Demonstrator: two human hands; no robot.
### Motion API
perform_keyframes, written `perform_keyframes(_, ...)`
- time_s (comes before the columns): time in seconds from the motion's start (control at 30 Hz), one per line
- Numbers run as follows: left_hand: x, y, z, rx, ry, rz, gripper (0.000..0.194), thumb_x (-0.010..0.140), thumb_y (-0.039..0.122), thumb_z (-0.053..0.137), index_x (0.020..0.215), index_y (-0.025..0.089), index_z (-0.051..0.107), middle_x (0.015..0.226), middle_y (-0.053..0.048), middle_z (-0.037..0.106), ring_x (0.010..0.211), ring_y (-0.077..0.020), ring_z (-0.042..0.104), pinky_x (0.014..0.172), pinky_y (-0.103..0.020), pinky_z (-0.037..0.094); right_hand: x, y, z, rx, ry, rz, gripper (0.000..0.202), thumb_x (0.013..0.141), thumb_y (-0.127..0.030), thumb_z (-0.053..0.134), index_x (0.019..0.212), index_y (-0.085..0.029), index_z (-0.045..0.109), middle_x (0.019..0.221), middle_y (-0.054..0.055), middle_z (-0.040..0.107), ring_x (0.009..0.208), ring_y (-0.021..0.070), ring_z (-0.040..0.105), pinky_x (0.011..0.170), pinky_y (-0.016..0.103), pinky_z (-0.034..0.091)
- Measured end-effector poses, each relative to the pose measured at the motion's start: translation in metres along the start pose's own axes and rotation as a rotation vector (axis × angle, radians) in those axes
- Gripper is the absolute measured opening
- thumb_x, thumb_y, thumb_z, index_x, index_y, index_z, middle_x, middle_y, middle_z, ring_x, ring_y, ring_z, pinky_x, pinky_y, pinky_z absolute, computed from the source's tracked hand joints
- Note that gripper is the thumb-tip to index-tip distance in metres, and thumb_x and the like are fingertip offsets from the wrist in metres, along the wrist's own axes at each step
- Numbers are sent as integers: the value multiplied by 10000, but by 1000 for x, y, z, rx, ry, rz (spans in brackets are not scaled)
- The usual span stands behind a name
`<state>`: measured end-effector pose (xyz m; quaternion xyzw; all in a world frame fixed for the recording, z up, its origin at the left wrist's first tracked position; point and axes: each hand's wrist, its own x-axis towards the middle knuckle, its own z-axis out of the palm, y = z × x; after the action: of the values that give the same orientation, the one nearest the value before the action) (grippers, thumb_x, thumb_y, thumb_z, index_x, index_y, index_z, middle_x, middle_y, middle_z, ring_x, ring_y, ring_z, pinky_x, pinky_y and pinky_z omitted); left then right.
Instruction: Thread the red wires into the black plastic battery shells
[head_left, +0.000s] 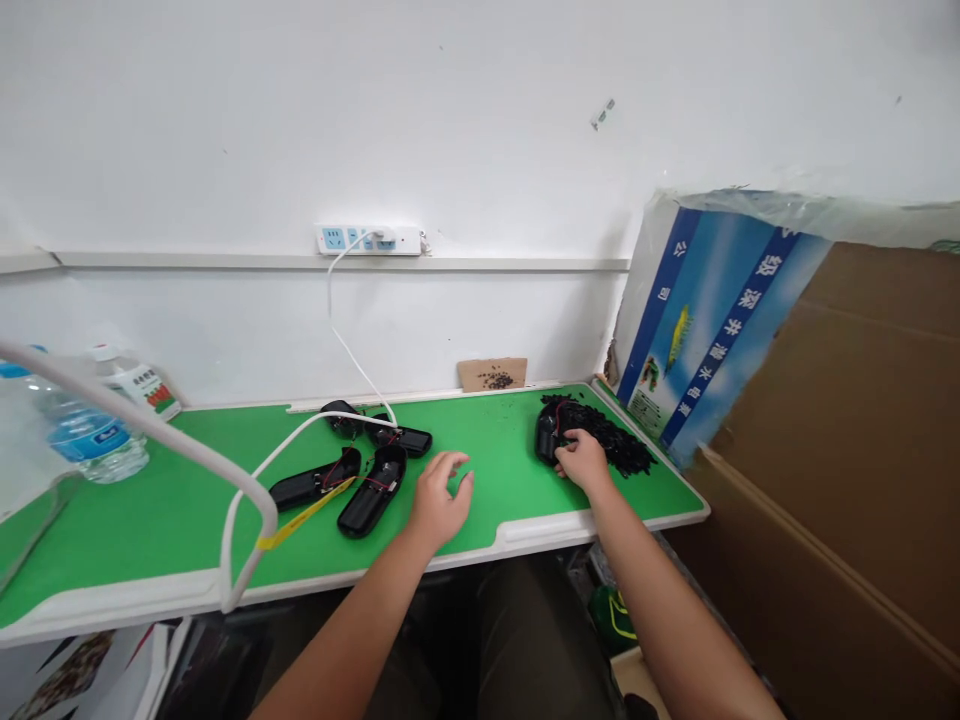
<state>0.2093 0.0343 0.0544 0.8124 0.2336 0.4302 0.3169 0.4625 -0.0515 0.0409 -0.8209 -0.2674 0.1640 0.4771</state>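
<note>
Forearms, two, bare, enter from the bottom edge and reach over the near rim of the table [525, 535].

Left hand [439, 500]: palm down, fingers spread and loose, grasping nothing; it hovers over or rests on the green mat [187, 500], which of the two cannot be told. Just left of it lies a shell [373, 490], black, elongated, open side up, with red wire inside.

Right hand [581, 458]: fingers curled over the near edge of a pile [600, 435] of black parts at the right end of the mat; it touches a larger black casing [547, 435] with red wire on the pile's left side. Whether the fingers actually close on a piece cannot be told.

Further shells: one [315, 483] left of the first, one smaller [409, 438] behind it, and a round black piece [341, 417] further back.

Cable [330, 310], white, runs from a wall power strip [369, 239] down across the mat and off the front edge; a yellow tag [304, 515] sits on it.

Water bottle [86, 430], far left, beside a white bottle [139, 385].

Cardboard scrap [491, 374] with small dark bits, against the wall.

Printed carton [705, 330], blue and white, leans at the right end, next to a brown box [847, 470].
</note>
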Motion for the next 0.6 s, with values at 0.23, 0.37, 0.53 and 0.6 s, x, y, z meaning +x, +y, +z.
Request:
perform_keyframes(0.23, -10, -17, -5, -91, 78, -117, 138, 816, 247, 499, 804, 155, 601, 697, -24, 610, 596, -106, 565, 574, -212, 460, 5, 10, -4, 47, 170, -109, 439, 747, -281, 527, 1141, -88, 519, 876, 105, 646, 478, 117, 579, 470, 233, 469)
perform_keyframes(0.37, -10, -20, -6, -213, 145, -236, 159, 807, 276, 505, 797, 146, 597, 660, -17, 608, 560, -103, 560, 526, -200, 449, 9, 18, -7, 79, 356, -277, 346, 685, -386, 549, 848, -95, 640, 738, 107, 651, 555, 158, 572, 528, 266, 469)
perform_keyframes(0.53, -16, -15, -30, -51, 276, -134, 172, 832, 285, 488, 845, 154, 598, 737, -36, 619, 634, -115, 585, 620, -222, 488, 5, 19, -4, 167, 347, -400, 323, 683, -419, 560, 779, -119, 636, 696, 87, 643, 602, 168, 580, 579, 275, 483)
perform_keyframes(0.6, -19, -12, -52, 176, 316, -85, 200, 838, 292, 486, 949, 162, 590, 834, -57, 617, 742, -140, 595, 723, -255, 494, 1, 16, 0, 156, 347, -446, 325, 707, -420, 554, 804, -120, 632, 707, 84, 640, 604, 166, 580, 585, 275, 482)
